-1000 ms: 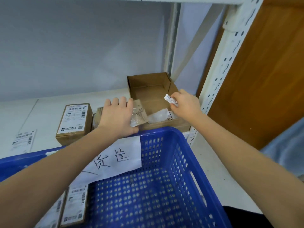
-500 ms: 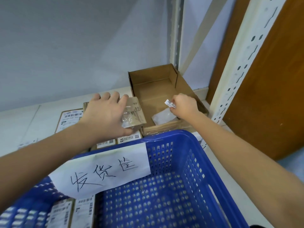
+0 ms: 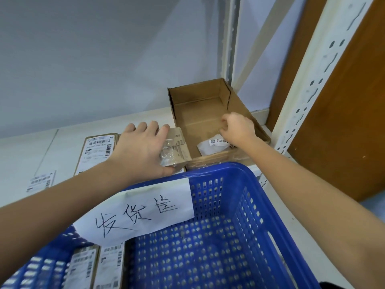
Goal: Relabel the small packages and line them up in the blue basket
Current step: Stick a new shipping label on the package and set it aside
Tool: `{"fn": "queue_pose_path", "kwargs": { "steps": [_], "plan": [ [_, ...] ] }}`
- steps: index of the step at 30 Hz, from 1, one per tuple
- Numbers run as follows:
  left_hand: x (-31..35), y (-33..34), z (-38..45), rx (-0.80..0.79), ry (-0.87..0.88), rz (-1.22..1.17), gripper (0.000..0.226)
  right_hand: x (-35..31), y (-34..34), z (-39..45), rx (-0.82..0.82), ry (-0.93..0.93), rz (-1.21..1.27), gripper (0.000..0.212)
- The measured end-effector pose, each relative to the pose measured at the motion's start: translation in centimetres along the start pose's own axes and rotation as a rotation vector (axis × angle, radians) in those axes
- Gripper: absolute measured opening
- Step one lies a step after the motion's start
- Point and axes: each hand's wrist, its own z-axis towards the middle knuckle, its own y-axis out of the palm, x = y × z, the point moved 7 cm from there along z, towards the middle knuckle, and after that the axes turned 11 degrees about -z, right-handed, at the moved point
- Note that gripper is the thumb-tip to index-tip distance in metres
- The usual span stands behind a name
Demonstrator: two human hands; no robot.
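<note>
Seen from head camera: left hand gripped small package at shelf's front edge, just behind blue basket's rim. Right hand, fingers curled inside open carton above white label; grasp impossible to tell.

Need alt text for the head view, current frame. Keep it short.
A left hand holds a small cardboard package on a white shelf while the right hand reaches into an open cardboard box above a white slip. In front, a blue basket holds two labelled packages.
</note>
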Motion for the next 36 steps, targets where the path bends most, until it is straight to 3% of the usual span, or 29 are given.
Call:
{"fn": "queue_pose_path", "kwargs": {
  "steps": [4, 8, 11, 16, 27, 36],
  "plan": [
    [-0.4, -0.6, -0.9, -0.019, -0.02, -0.031, 0.105, -3.6, -5.0, -1.2, 0.142, -0.216, 0.268, 0.044],
    [-1.0, -1.3, -2.0, -0.003, -0.04, -0.067, 0.118, -9.3, -8.7, -4.7, 0.052, -0.574, 0.289, 0.063],
    [-1.8, -1.6, -3.1, -0.021, -0.062, -0.129, 0.123, -11.8, -9.2, -7.6, -0.055, -0.687, 0.198, 0.09],
    [-2.3, -2.4, -5.7, -0.004, -0.039, -0.218, 0.114, -13.9, -8.9, -11.2, -0.108, -0.721, 0.077, 0.115],
    [-3.3, -3.8, -13.6, -0.038, 0.01, -0.209, 0.141, -17.7, -10.3, -16.9, -0.138, -0.716, 0.231, 0.102],
    [-9.1, -3.9, -20.5, -0.103, -0.103, -0.322, 0.127, -21.4, -11.5, -21.3, -0.161, -0.713, 0.159, 0.101]
  ]
}}
